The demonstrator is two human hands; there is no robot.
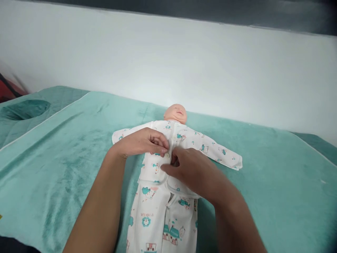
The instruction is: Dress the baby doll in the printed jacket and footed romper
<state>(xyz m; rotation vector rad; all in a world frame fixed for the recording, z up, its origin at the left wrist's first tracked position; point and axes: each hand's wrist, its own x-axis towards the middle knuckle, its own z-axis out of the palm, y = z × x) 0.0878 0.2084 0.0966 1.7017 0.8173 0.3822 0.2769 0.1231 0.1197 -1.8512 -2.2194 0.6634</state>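
Observation:
A baby doll (176,112) lies on its back, dressed in a white long-sleeved shirt (205,144) with teal and pink animal prints. Both sleeves are spread out to the sides. Matching printed trousers (147,211) cover its legs. At the shirt's front opening, my left hand (146,141) pinches the cloth beside a small button, its thumb and fingertips together. Opposite it, my right hand (191,168) has its fingers curled on the other front edge, with the thumb lying lower over the shirt. My right hand hides part of the chest and the fingertips' exact hold.
Under the doll is a teal plush cover (268,186) on a padded bed. A round face hole (25,109) dips into the bed at the far left. Behind the bed rises a white wall (168,59) with a dark band on top.

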